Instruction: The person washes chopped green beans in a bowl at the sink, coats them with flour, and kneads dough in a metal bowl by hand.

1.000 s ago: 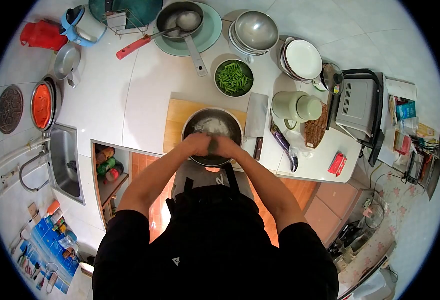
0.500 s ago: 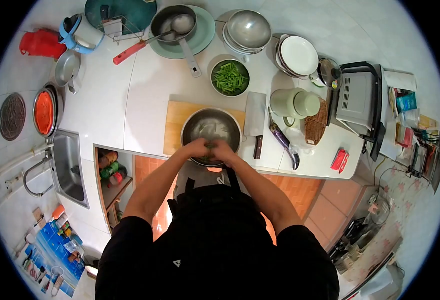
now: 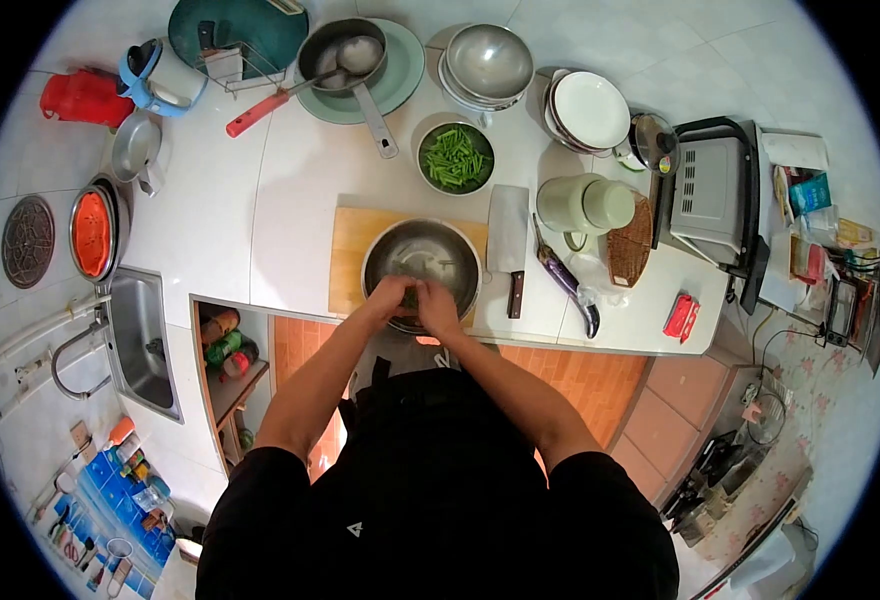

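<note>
Left hand (image 3: 391, 298) and right hand (image 3: 436, 305) close together over the front part of the metal bowl (image 3: 388, 256), fingers bent inward, fingertips nearly meeting. Something small and dark green between them; can't tell what it is or whether one or both pinch it.

Bowl on the wooden board (image 3: 348, 250), right of board center, reaching the board's front edge. Board near the countertop (image 3: 300, 170) front edge.

Cleaver (image 3: 507, 230) flat along the board's right edge, blade to the back, dark handle toward the countertop front edge. Eggplant (image 3: 561, 274) right of it, slanted, fat end almost at the front edge.

Bowl of cut green pieces (image 3: 457, 191) behind the board's back right corner. Pale green jug (image 3: 563, 205) behind the eggplant, wicker basket (image 3: 630, 250) just right of that. Red packet (image 3: 681, 317) near the countertop's front right corner.

Toward the back edge, left to right: pan (image 3: 317, 55) on a green plate (image 3: 407, 80) with a red-handled ladle (image 3: 257, 115) in it, stacked metal bowls (image 3: 488, 60), stacked white plates (image 3: 590, 110).
</note>
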The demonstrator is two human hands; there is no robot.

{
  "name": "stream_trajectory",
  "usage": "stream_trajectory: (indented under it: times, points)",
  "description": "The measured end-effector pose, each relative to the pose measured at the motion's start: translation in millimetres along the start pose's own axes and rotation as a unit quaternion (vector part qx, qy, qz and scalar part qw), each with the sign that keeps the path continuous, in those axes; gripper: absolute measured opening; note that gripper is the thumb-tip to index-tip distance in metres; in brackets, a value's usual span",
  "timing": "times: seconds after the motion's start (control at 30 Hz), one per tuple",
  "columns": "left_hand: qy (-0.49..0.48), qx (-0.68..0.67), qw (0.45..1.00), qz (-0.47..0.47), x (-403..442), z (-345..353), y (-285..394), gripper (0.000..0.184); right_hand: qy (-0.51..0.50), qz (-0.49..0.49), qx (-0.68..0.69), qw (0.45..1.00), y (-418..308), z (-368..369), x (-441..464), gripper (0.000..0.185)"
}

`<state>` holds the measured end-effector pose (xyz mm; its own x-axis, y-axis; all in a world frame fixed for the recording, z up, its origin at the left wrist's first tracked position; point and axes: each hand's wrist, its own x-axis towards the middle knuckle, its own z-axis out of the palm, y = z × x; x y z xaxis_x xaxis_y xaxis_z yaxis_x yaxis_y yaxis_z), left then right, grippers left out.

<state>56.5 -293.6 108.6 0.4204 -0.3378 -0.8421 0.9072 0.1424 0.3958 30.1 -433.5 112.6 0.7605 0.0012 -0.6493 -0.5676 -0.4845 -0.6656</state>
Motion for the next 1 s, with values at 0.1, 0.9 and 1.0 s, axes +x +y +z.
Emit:
stream_trajectory:
  times: [0.1,0.9,1.0]
  points:
    - [0.042,-0.004,0.999,0.026,-14,15,10,0.028,0.065,-0.087,-0.043,0.993,27,17,9,0.038]
    - [0.051,-0.066,0.995,0.059,-8,10,-22,0.023,0.055,-0.184,-0.221,0.956,-11,-10,0,0.033]
    - [0.100,-0.108,0.987,0.072,-36,38,0,0.023,0.053,-0.187,-0.212,0.958,-13,-14,-3,0.032]
